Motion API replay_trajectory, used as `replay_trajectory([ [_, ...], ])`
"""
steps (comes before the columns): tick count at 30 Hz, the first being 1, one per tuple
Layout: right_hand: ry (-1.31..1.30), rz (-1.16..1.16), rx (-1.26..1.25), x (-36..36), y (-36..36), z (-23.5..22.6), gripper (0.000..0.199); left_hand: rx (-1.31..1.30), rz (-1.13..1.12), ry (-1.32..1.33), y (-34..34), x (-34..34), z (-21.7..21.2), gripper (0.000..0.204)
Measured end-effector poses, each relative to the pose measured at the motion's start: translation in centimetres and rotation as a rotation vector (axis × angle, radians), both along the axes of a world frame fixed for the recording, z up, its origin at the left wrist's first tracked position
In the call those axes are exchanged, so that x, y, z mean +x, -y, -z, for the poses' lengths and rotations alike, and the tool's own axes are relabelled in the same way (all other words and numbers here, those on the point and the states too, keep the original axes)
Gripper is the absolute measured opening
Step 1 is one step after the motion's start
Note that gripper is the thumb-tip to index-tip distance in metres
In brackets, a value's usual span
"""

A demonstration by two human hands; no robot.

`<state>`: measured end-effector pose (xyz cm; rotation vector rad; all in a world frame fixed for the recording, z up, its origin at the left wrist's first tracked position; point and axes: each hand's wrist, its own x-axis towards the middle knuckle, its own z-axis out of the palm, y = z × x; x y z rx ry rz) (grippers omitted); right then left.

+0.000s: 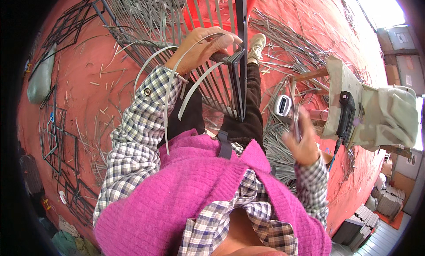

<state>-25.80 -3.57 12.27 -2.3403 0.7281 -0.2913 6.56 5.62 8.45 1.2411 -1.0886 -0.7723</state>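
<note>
I see a red floor (75, 79) strewn with loose grey strips (287, 39). Black wire frames (57, 141) lie at my left, beside a grey-green sack (40, 79). At right sits a cloth-draped stool (380, 114), with stacked grey tiles (363, 220) beyond.

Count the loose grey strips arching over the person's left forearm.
3. All curve from the left hand gripping the black frame: one strip outermost, one across the checked sleeve, one nearest the frame. More may be hidden under the fingers.
</note>
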Motion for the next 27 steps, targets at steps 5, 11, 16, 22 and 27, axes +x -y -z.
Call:
replay_trajectory([
  [5,-0.228,-0.098,-0.49,5.9,3.8,-3.8,0.07,-0.022,0.048,0.0,0.3,0.3,0.2,0.031],
  [11,-0.427,-0.187,-0.465,9.2,4.3,-5.0,0.07,-0.033,0.062,0.019,0.4,0.4,0.9,0.03],
  [16,-0.412,-0.245,-0.454,10.3,4.4,-5.5,0.065,-0.049,0.047,0.098,0.3,0.5,0.8,0.031],
  [22,-0.508,-0.239,-0.457,10.7,4.7,-6.3,0.055,0.054,0.025,-0.053,0.7,0.4,2.0,0.029],
  [27,-0.067,-0.142,-0.33,7.4,7.5,-2.2,0.049,0.032,-0.09,0.172,2.4,1.9,4.9,0.029],
])
